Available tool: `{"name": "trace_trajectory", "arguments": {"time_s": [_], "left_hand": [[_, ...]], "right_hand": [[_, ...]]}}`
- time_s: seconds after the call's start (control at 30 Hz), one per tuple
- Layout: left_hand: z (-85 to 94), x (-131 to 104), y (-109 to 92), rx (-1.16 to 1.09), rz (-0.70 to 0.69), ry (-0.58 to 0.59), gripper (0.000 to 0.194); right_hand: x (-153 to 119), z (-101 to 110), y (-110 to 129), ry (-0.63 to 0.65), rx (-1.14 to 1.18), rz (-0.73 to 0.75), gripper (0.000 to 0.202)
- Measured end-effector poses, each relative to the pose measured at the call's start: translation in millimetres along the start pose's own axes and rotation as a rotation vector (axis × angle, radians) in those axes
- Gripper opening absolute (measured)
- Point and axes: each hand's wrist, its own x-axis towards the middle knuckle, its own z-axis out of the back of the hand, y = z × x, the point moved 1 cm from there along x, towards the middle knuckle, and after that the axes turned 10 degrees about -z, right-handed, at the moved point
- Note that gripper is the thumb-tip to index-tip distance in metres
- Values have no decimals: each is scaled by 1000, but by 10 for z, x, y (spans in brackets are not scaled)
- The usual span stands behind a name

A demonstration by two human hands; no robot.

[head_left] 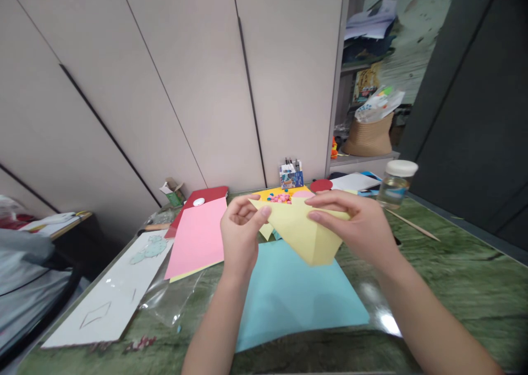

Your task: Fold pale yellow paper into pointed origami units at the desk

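Between my two hands a folded sheet of yellow paper (315, 243) is held up in the air, its point hanging downward. My left hand (243, 226) pinches the paper's left corner between thumb and fingers. On the other side my right hand (358, 224) grips the upper right part, thumb in front and fingers along the top edge. Below the paper a light blue sheet (301, 298) lies on the green table (466, 298). Small yellow and teal paper pieces show partly behind my left hand. Small pink and blue bits (279, 198) lie beyond the folded paper.
On the left are pink paper (200, 235), a red folder (208, 194), a white drawing sheet (103, 303) and clear plastic film (173, 301). A lidded jar (396, 185) and a wooden stick (414, 225) lie right. A pen box (291, 175) stands by the cabinet.
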Motion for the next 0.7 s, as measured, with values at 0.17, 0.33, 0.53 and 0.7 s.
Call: {"name": "trace_trajectory", "arguments": {"time_s": [0.17, 0.33, 0.53, 0.7], "left_hand": [[22, 13, 2, 13, 5, 6, 28], [35, 49, 4, 25, 20, 21, 31], [46, 76, 2, -7, 39, 29, 30], [31, 66, 0, -21, 30, 36, 27]], "right_hand": [[-9, -1, -13, -12, -18, 13, 11], [-28, 1, 0, -16, -39, 47, 10], [-39, -8, 13, -45, -50, 54, 8], [-30, 4, 7, -32, -58, 24, 8]]}}
